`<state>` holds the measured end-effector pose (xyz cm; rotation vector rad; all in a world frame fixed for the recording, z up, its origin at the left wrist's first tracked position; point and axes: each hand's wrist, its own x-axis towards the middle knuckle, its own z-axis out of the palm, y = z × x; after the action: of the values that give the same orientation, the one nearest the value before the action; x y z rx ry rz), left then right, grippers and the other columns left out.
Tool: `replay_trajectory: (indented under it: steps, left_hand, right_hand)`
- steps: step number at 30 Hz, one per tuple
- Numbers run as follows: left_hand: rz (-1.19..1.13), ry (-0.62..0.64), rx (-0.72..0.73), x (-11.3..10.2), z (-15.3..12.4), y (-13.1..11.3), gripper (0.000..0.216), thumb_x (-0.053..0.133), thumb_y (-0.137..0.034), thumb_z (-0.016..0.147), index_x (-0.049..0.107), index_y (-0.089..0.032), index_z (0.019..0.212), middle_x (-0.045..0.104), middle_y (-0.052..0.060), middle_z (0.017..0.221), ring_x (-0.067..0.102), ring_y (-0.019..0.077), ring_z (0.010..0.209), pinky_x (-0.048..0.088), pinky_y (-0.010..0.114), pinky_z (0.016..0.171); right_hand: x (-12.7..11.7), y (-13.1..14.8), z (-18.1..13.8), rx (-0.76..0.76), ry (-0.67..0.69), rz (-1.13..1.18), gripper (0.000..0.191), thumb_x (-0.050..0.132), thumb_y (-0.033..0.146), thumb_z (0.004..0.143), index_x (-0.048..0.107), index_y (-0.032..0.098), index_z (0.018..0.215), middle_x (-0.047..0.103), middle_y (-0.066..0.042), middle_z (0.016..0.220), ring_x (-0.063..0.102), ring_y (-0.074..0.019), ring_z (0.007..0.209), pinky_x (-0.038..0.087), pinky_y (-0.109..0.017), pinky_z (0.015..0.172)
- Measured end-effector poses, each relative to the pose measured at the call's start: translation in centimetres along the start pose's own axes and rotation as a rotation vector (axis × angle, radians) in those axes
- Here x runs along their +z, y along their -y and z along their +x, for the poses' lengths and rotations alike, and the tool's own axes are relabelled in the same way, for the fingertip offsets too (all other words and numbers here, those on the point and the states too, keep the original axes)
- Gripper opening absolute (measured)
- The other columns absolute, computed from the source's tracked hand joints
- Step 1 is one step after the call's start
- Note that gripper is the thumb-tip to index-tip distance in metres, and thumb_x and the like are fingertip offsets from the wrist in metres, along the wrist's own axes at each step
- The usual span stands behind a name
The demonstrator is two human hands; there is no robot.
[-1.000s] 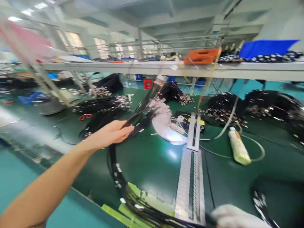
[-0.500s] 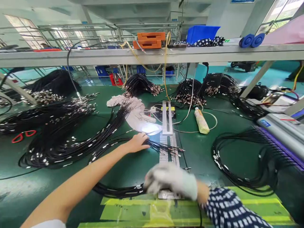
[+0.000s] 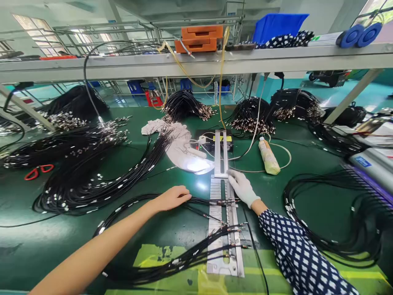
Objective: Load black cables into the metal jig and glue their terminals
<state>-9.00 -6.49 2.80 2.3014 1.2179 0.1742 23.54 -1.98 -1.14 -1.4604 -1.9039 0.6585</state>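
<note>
My bare left hand (image 3: 175,197) is closed over a bundle of black cables (image 3: 135,199) whose tipped ends lie across a slotted metal fixture (image 3: 217,223). At that fixture's upper part, my gloved right hand (image 3: 243,187) has its fingertips on the lower right corner of a metal frame (image 3: 217,153). Part of the grip is hidden by the glove. Closer to me, a second bundle of black cables (image 3: 181,262) rests with its ends spread over the fixture's lower part. A bright light spot falls on a white cloth (image 3: 181,143) left of the frame.
Big heaps of black cables (image 3: 73,180) cover the left, beside red-handled scissors (image 3: 39,171). A wrapped bottle (image 3: 269,156) lies at the right of the fixture. Further right are a cable coil (image 3: 294,213) and a silver machine (image 3: 373,164). A shelf (image 3: 132,67) spans the back.
My right hand has moved up from the near end of the fixture to the metal frame. The near cable bundle now lies across the fixture. My left hand has shifted slightly down and left.
</note>
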Motion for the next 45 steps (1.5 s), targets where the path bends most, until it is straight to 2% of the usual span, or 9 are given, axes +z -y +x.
replay_trajectory:
  steps: [3, 5, 9, 11, 14, 19, 24, 32, 45]
  left_hand:
    - [-0.002, -0.111, 0.068, 0.9, 0.1, -1.4, 0.025, 0.049, -0.040, 0.097, 0.063, -0.020, 0.101, 0.060, 0.005, 0.102, 0.054, 0.0208, 0.097, 0.042, 0.034, 0.089]
    - [-0.073, -0.116, 0.138, 1.7, 0.5, -2.4, 0.023, 0.052, -0.036, 0.097, 0.060, -0.021, 0.113, 0.060, 0.006, 0.109, 0.053, 0.0211, 0.102, 0.042, 0.035, 0.093]
    - [-0.296, -0.136, 0.138, 2.8, 1.5, -3.1, 0.012, 0.058, -0.028, 0.094, 0.065, -0.019, 0.094, 0.063, 0.004, 0.095, 0.058, 0.0185, 0.092, 0.046, 0.031, 0.085]
    - [-0.406, -0.164, 0.112, 2.8, 1.9, -2.8, 0.009, 0.063, -0.026, 0.090, 0.069, -0.018, 0.088, 0.064, 0.004, 0.092, 0.060, 0.0178, 0.089, 0.048, 0.031, 0.084]
    - [-0.471, -0.223, 0.063, 2.2, 2.6, -2.4, 0.010, 0.065, -0.024, 0.089, 0.073, -0.019, 0.088, 0.067, 0.005, 0.092, 0.063, 0.0175, 0.087, 0.049, 0.030, 0.083]
    - [-0.307, -0.333, 0.080, 1.8, 5.9, -3.1, 0.010, 0.060, -0.021, 0.091, 0.069, -0.018, 0.089, 0.065, 0.003, 0.087, 0.061, 0.0172, 0.083, 0.047, 0.029, 0.077]
    - [-0.076, -0.222, 0.226, 2.9, 9.0, -3.5, 0.022, 0.046, -0.021, 0.098, 0.068, -0.020, 0.103, 0.062, 0.005, 0.094, 0.059, 0.0191, 0.090, 0.048, 0.031, 0.082]
    - [-0.018, -0.209, 0.275, 2.7, 9.6, -1.4, 0.028, 0.041, -0.022, 0.100, 0.068, -0.022, 0.105, 0.062, 0.005, 0.094, 0.059, 0.0175, 0.089, 0.048, 0.029, 0.081]
    - [0.157, -0.241, 0.425, 2.3, 9.9, -1.5, 0.034, 0.037, -0.019, 0.100, 0.069, -0.020, 0.108, 0.062, 0.007, 0.095, 0.058, 0.0174, 0.087, 0.049, 0.028, 0.077]
  right_hand:
    - [-0.6, 0.3, -0.9, -0.003, 0.028, -0.002, 0.044, 0.041, 0.045, 0.096, 0.061, 0.023, 0.127, 0.066, -0.009, 0.128, 0.055, -0.0270, 0.124, 0.041, -0.049, 0.110]
    - [-1.0, 0.4, -1.6, 0.003, 0.059, -0.001, 0.045, 0.041, 0.046, 0.096, 0.058, 0.025, 0.131, 0.065, -0.008, 0.130, 0.056, -0.0262, 0.124, 0.042, -0.049, 0.110]
    - [-1.1, -0.1, -2.9, -0.013, 0.043, 0.114, 0.052, 0.046, 0.050, 0.096, 0.048, 0.026, 0.141, 0.055, -0.009, 0.143, 0.054, -0.0252, 0.129, 0.043, -0.048, 0.110]
    - [-0.8, -0.6, -3.1, 0.014, -0.061, 0.243, 0.053, 0.048, 0.052, 0.095, 0.049, 0.024, 0.140, 0.053, -0.010, 0.145, 0.053, -0.0248, 0.130, 0.043, -0.047, 0.111]
    - [-0.4, -1.2, -2.8, 0.101, -0.192, 0.412, 0.050, 0.049, 0.056, 0.094, 0.055, 0.021, 0.130, 0.060, -0.013, 0.136, 0.057, -0.0244, 0.126, 0.042, -0.046, 0.111]
    - [-0.4, -1.1, -2.4, 0.132, -0.131, 0.445, 0.044, 0.050, 0.054, 0.094, 0.059, 0.021, 0.123, 0.064, -0.011, 0.129, 0.059, -0.0239, 0.121, 0.042, -0.045, 0.110]
    - [-0.6, -0.6, -2.7, 0.161, -0.107, 0.449, 0.041, 0.050, 0.051, 0.095, 0.059, 0.022, 0.123, 0.064, -0.010, 0.128, 0.060, -0.0234, 0.119, 0.044, -0.043, 0.108]
    - [-0.8, 0.2, -2.5, 0.130, -0.087, 0.384, 0.031, 0.049, 0.043, 0.096, 0.062, 0.023, 0.116, 0.068, -0.008, 0.119, 0.064, -0.0222, 0.110, 0.049, -0.041, 0.101]
    - [-0.9, 0.1, -2.4, 0.137, -0.061, 0.352, 0.030, 0.049, 0.041, 0.096, 0.062, 0.024, 0.116, 0.068, -0.007, 0.120, 0.064, -0.0224, 0.109, 0.050, -0.042, 0.101]
